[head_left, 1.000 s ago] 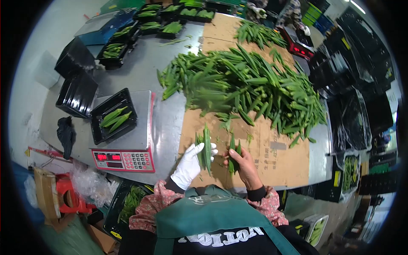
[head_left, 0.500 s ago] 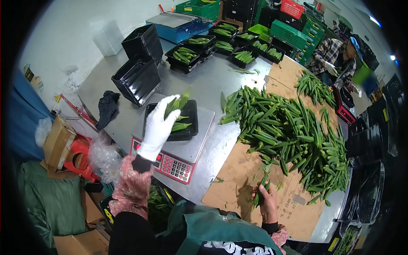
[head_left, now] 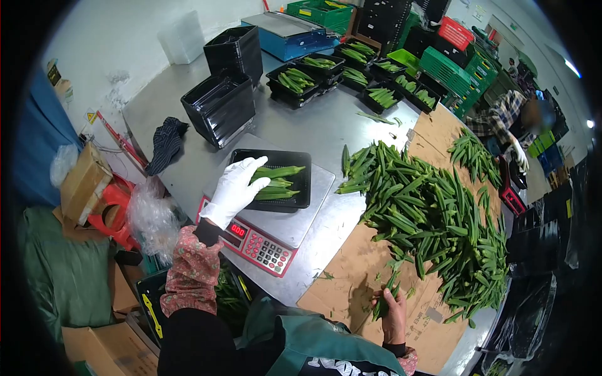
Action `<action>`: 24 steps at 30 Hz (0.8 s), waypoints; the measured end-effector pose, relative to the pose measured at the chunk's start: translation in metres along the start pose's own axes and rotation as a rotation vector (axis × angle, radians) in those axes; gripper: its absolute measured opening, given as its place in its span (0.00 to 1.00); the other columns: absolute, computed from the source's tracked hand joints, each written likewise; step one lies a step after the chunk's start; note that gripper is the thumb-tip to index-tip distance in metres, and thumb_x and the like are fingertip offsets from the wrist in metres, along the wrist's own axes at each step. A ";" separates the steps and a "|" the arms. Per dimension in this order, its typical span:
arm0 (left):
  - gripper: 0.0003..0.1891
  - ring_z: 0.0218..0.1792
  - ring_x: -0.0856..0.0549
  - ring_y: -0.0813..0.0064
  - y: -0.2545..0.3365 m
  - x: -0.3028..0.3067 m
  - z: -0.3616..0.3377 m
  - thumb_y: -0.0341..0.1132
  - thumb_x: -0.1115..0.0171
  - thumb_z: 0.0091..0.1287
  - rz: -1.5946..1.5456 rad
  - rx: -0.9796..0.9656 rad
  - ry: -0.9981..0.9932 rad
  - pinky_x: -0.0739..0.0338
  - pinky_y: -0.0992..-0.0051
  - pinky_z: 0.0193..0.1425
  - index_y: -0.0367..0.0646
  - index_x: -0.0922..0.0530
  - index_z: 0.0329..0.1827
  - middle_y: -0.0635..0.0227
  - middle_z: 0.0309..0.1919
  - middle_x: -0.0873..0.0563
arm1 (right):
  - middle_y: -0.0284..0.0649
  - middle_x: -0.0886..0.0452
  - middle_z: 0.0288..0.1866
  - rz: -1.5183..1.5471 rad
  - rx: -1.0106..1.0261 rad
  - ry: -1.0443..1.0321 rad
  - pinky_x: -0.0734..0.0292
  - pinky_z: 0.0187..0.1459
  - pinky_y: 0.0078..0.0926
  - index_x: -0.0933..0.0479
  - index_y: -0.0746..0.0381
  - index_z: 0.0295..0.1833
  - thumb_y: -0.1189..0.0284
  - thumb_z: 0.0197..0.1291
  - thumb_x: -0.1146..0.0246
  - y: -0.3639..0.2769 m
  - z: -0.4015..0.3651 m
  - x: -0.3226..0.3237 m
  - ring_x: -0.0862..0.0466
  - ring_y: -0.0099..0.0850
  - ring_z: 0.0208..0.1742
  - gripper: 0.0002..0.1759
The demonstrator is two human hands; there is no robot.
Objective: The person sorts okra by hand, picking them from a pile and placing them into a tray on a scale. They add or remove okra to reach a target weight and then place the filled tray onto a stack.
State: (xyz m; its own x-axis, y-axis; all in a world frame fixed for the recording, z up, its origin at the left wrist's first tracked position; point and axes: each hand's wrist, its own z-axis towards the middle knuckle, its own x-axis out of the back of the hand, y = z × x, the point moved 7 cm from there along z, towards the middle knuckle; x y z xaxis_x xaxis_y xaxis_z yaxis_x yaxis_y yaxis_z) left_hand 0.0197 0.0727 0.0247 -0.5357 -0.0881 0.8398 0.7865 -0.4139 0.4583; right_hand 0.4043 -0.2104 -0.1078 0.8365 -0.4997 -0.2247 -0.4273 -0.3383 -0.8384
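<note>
table (head_left: 351, 131), stacked trays (head_left: 219, 111) near okra tray (head_left: 305, 182)

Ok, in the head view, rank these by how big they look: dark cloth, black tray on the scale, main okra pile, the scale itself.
Largest to smallest:
1. Main okra pile
2. Scale, partly covered
3. Black tray
4. Dark cloth

The white-gloved left hand (head_left: 233, 194) is at the end of a forward-reaching left arm (head_left: 190, 272) in pink floral cloth, back upward, thumb and forefinger tips apart, its grip unclear. The bare right hand (head_left: 393, 313) sits nearer the body, fingers curled toward the thumb, above a black-cuffed right wrist (head_left: 395, 349).
</note>
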 end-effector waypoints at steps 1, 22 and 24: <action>0.20 0.57 0.19 0.59 -0.001 0.004 -0.003 0.38 0.34 0.64 0.045 -0.026 0.093 0.27 0.64 0.63 0.46 0.20 0.59 0.58 0.53 0.16 | 0.46 0.18 0.37 -0.009 -0.003 -0.006 0.20 0.32 0.26 0.27 0.67 0.50 0.70 0.67 0.39 0.000 0.002 -0.002 0.17 0.32 0.30 0.12; 0.12 0.41 0.16 0.83 -0.148 0.010 -0.133 0.34 0.47 0.76 -1.032 0.722 0.723 0.25 0.82 0.48 0.36 0.19 0.51 0.68 0.41 0.13 | 0.45 0.20 0.45 -1.339 1.388 -0.409 0.24 0.43 0.37 0.28 0.65 0.58 0.70 0.62 0.35 -0.136 0.075 -0.409 0.19 0.46 0.45 0.20; 0.12 0.41 0.16 0.82 -0.152 0.011 -0.140 0.34 0.47 0.76 -1.042 0.747 0.732 0.24 0.81 0.48 0.36 0.19 0.51 0.67 0.41 0.13 | 0.45 0.22 0.49 -1.587 1.341 -0.493 0.27 0.51 0.41 0.28 0.63 0.61 0.67 0.60 0.34 -0.101 0.096 -0.439 0.23 0.45 0.54 0.25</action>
State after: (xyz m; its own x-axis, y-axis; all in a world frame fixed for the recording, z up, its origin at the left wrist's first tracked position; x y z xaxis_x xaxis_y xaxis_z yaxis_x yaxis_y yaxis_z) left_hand -0.1490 0.0079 -0.0763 -0.7994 -0.5726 -0.1819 -0.1917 -0.0437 0.9805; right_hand 0.1129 0.1198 0.0282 0.2438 -0.1630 0.9560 0.8050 0.5838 -0.1058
